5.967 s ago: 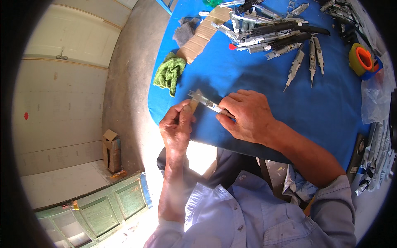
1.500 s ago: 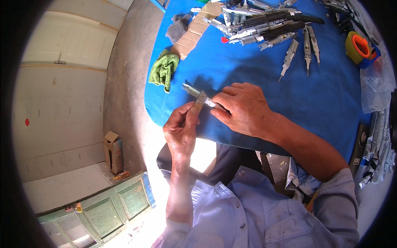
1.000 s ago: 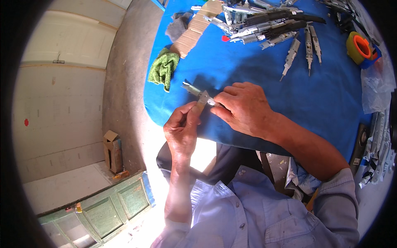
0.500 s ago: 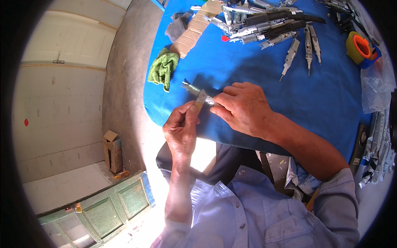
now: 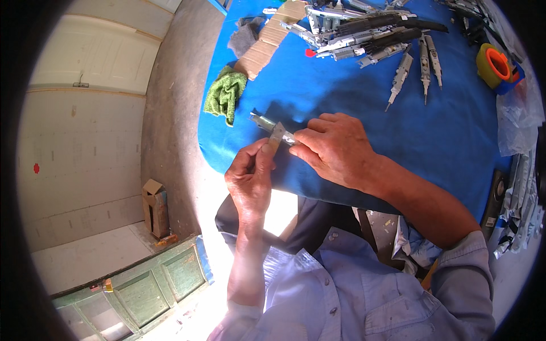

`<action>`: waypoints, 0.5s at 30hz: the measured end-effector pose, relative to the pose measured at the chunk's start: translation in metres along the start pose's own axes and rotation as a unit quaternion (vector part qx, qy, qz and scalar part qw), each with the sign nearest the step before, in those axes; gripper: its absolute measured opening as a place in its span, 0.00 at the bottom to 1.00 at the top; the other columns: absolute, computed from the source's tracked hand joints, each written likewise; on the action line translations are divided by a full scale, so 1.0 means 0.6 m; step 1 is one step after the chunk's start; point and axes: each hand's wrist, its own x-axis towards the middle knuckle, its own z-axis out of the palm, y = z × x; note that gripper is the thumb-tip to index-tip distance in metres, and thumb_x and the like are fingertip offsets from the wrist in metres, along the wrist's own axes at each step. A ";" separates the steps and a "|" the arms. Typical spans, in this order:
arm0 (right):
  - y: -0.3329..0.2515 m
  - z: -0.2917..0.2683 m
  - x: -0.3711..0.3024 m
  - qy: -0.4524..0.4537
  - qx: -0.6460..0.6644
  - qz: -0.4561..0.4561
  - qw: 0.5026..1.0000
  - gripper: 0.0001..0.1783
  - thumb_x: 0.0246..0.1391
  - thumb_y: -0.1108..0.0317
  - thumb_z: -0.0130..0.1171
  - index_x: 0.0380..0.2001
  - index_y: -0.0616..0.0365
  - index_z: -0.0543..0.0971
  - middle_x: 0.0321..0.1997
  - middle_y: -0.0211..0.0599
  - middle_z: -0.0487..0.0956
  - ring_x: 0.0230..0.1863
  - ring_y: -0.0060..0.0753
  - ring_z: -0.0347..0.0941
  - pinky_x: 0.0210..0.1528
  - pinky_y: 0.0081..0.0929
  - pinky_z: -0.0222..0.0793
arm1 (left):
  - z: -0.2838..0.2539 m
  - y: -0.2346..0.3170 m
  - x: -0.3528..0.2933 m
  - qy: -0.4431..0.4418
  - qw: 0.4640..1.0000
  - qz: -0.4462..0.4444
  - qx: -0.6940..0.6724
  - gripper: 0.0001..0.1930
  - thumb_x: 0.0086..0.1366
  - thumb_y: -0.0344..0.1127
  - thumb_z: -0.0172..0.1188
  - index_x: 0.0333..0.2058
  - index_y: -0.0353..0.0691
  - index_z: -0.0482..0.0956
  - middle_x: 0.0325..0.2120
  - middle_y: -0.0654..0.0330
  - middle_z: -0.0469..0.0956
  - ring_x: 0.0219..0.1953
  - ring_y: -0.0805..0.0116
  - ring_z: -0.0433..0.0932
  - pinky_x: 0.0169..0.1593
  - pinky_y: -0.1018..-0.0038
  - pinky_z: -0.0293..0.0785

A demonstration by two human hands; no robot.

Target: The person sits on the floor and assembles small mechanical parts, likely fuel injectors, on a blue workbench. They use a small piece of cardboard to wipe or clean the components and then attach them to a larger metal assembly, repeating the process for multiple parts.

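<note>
Left hand (image 5: 249, 176): thumb and fingers closed on narrow flat strip (image 5: 277, 135). Right hand (image 5: 338, 150): thumb and fingers pinching near end of slim metal part (image 5: 263, 122); its far end juts up-left past strip. Strip crosses part between hands; contact unclear from where I stand. Green cloth (image 5: 226, 94) beyond left grip, cardboard piece (image 5: 267, 42) farther. Metal pile (image 5: 364, 37) well beyond right grip. Blue tablecloth (image 5: 432, 142) beneath part.

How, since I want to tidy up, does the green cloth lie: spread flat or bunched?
Bunched: the green cloth sits crumpled, with raised folds, on the blue table cover.
</note>
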 end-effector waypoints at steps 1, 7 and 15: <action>-0.001 0.000 0.000 -0.002 0.000 0.001 1.000 0.09 0.52 0.60 0.69 0.32 0.52 0.83 0.24 0.30 0.75 0.29 0.38 0.74 0.32 0.38 0.67 | -0.001 0.001 0.000 0.004 1.000 -0.002 -0.002 0.07 0.70 0.32 0.64 0.42 0.35 0.85 0.29 0.66 0.83 0.27 0.82 0.74 0.31 0.83 0.71; 0.000 -0.001 0.000 -0.006 -0.003 0.001 1.000 0.09 0.52 0.60 0.69 0.32 0.52 0.83 0.24 0.30 0.76 0.29 0.38 0.74 0.33 0.38 0.67 | 0.000 -0.003 0.001 0.010 1.000 0.007 -0.007 0.08 0.70 0.33 0.64 0.42 0.34 0.84 0.30 0.65 0.83 0.27 0.81 0.74 0.32 0.83 0.71; 0.000 -0.002 0.000 -0.008 -0.001 0.003 1.000 0.09 0.53 0.60 0.69 0.32 0.52 0.83 0.25 0.30 0.76 0.29 0.38 0.75 0.33 0.38 0.67 | -0.001 -0.006 -0.003 0.010 1.000 0.019 -0.009 0.09 0.70 0.34 0.65 0.43 0.35 0.84 0.33 0.64 0.84 0.27 0.83 0.74 0.30 0.85 0.70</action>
